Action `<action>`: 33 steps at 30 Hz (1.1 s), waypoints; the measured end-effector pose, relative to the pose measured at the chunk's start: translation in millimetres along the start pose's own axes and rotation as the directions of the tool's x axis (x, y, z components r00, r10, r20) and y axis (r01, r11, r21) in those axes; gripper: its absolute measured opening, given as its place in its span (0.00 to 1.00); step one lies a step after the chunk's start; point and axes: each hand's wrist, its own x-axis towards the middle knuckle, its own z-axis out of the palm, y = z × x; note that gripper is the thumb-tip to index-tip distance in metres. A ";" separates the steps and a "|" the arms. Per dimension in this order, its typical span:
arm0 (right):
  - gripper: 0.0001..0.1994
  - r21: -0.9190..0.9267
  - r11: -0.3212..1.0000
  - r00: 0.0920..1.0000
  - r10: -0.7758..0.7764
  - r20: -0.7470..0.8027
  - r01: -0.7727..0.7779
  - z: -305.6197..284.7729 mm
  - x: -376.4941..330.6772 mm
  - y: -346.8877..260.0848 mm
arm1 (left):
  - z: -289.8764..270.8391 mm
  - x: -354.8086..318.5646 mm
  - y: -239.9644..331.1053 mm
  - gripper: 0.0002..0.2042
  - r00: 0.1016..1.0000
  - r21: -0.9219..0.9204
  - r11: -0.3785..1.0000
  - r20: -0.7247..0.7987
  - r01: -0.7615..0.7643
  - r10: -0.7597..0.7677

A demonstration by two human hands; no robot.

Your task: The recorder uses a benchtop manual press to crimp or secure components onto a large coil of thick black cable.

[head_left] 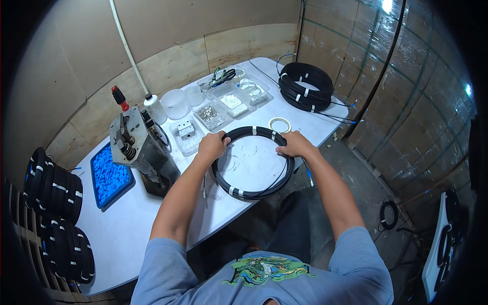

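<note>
Head cam: L hand (212, 146) & R hand (299, 144) grip coil (243, 132), one per side. Tape (279, 119) just beyond coil, machine (138, 138) L of it.

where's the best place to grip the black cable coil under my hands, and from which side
Grip the coil on its far arc, left hand coming from the left, right hand from the right, thumbs toward the opening. It is a wide, open ring bound by white bands, so spaced grips should probably steady it best.
</note>
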 end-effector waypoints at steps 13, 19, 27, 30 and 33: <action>0.62 -0.055 0.997 0.990 -0.041 0.134 0.049 5.0 -4.7 7.4 | 11.6 12.4 -1.3 0.16 0.997 0.079 0.996 -0.062 -0.032 0.037; 0.58 -0.027 0.999 0.993 -0.031 0.114 0.035 9.0 -2.5 15.5 | 14.6 8.8 -2.1 0.17 0.996 0.095 0.994 -0.072 -0.047 0.053; 0.56 0.000 0.999 0.988 -0.039 0.149 0.040 8.7 0.6 24.1 | 10.7 8.1 5.6 0.18 0.999 0.145 0.989 -0.041 -0.020 0.026; 0.55 0.042 0.999 0.985 -0.040 0.167 0.034 11.0 5.3 27.2 | 9.4 11.5 9.2 0.19 0.999 0.171 0.985 -0.020 -0.021 0.025; 0.53 0.041 0.999 0.988 -0.028 0.154 0.022 14.4 3.9 22.7 | 9.3 10.8 7.3 0.19 0.999 0.160 0.987 -0.043 -0.014 0.021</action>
